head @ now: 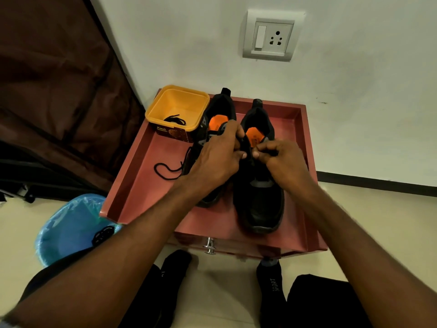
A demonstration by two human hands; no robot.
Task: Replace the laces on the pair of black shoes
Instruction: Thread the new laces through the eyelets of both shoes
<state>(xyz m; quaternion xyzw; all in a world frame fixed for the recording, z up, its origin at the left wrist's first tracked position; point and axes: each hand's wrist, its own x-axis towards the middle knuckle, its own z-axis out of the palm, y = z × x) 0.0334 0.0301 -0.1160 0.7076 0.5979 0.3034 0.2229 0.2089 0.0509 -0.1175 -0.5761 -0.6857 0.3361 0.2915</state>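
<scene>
Both bare forearms reach forward over the near lip of the low pink wooden tray-top cabinet (pixel 142 185). Left hand (pixel 212 159) curls round the black tongue of the right-side black laced-less sports shoe (pixel 259 197); right hand (pixel 281 162) pinches something dark there, fingertips nearly touching the left thumb. Left of the fingers, the other black shoe (pixel 212 119), a loose black lace (pixel 168 169) trailing on bare pink surface. Beyond, a yellow plastic tub (pixel 177 107) reading "Amul", lace inside.
</scene>
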